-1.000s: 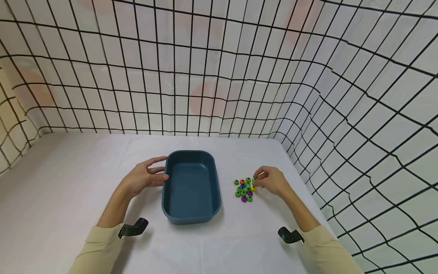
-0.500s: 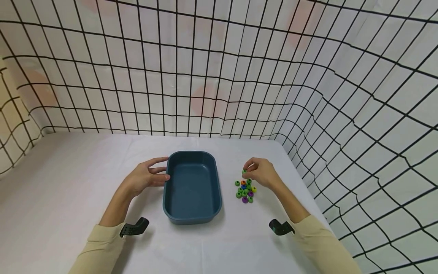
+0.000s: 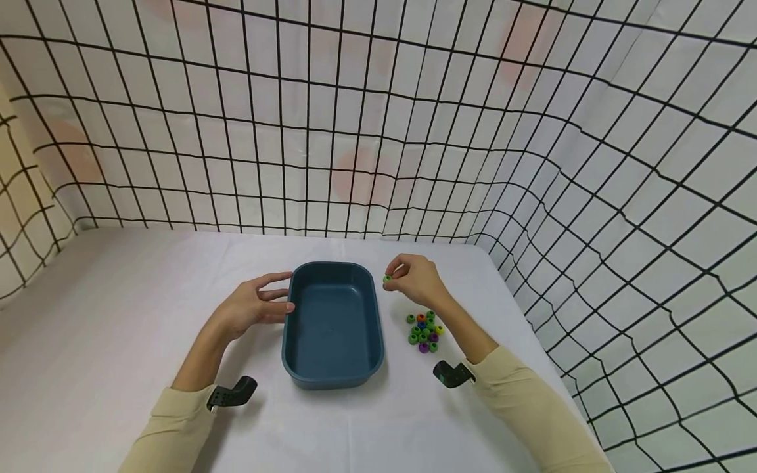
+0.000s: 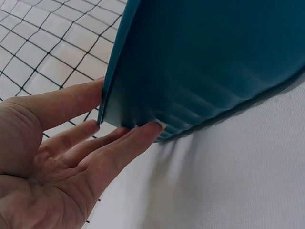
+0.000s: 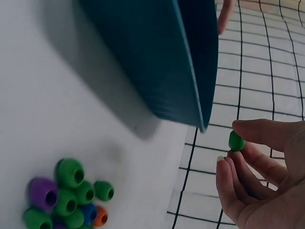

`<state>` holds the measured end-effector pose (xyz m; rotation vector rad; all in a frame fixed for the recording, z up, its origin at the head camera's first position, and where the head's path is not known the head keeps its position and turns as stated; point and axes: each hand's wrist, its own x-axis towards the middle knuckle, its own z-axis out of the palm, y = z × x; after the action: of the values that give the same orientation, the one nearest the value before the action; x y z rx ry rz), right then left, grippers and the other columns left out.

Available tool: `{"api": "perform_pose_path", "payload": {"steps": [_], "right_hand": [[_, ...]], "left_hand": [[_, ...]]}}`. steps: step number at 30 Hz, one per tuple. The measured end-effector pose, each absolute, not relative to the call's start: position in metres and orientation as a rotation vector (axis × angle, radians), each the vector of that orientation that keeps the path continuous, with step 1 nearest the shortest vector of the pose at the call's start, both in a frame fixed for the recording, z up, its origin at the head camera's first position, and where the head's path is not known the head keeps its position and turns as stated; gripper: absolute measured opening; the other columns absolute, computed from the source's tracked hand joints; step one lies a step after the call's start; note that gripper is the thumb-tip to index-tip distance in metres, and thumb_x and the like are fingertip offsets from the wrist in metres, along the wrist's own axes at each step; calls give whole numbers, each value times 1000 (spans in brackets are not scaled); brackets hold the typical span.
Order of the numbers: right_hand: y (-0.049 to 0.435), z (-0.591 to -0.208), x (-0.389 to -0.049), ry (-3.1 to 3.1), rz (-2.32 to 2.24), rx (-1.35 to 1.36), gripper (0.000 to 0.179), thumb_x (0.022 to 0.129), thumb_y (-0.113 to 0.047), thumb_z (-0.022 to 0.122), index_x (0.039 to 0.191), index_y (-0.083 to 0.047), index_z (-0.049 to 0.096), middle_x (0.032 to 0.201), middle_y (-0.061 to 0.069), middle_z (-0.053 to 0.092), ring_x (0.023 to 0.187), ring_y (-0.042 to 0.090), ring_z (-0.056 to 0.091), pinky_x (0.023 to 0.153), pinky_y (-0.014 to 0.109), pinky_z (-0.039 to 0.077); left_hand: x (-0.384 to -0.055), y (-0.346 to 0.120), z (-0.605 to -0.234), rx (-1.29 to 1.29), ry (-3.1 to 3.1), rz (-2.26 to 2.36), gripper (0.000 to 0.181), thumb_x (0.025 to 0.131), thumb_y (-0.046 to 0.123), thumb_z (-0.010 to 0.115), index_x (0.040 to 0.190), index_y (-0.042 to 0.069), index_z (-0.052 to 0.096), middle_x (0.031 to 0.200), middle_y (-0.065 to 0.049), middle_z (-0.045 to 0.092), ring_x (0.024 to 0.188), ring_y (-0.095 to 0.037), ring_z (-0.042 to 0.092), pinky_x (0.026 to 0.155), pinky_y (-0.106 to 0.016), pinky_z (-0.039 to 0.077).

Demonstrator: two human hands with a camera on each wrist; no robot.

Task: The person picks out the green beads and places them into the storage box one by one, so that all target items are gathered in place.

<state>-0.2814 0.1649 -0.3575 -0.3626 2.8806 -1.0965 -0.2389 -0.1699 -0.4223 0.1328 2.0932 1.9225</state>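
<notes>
A dark blue rectangular plastic tub (image 3: 333,328) stands on the white table. My left hand (image 3: 251,305) holds its left side, thumb (image 4: 71,101) at the rim and straight fingers (image 4: 128,150) against the outer wall. My right hand (image 3: 414,279) pinches a green bead (image 5: 237,141) between thumb and fingertips. It is raised just right of the tub's far right corner, outside the rim. Below that hand lies a cluster of beads (image 3: 422,335), mostly green, with purple, blue, orange and yellow ones; their round holes show in the right wrist view.
A black grid net (image 3: 355,131) rises at the back and along the right side, with white sheeting behind it. White cloth (image 3: 349,433) covers the table. A black wrist-worn device (image 3: 233,393) sits at each cuff.
My right hand has picked a green bead from the cluster and carried it up and left to beside the tub. The left hand and the tub have stayed in place.
</notes>
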Motion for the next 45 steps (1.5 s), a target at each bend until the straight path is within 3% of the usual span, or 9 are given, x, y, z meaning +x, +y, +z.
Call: {"api": "perform_pose_path", "payload": {"steps": [14, 36, 45], "right_hand": [[127, -373, -285, 2910, -1208, -440, 15, 83, -14, 80, 95, -9, 71, 92, 9, 74, 85, 24, 69, 70, 35, 58], [121, -398, -288, 3012, -1326, -455, 15, 83, -7, 81, 95, -5, 73, 90, 12, 75, 83, 23, 72, 74, 34, 61], [121, -404, -289, 3040, -1311, -471, 16, 83, -8, 81, 97, -4, 75, 92, 13, 76, 84, 24, 73, 77, 36, 62]], "left_hand": [[-239, -169, -421, 128, 2095, 1925, 82, 91, 6, 75, 160, 9, 31, 154, -32, 40, 122, -43, 64, 90, -44, 61], [-238, -168, -420, 130, 2098, 1927, 80, 92, 3, 73, 160, 9, 31, 154, -32, 40, 123, -45, 62, 91, -44, 61], [-239, -172, -422, 134, 2088, 1940, 84, 89, 4, 77, 159, 8, 31, 151, -32, 45, 116, -39, 68, 88, -39, 62]]}}
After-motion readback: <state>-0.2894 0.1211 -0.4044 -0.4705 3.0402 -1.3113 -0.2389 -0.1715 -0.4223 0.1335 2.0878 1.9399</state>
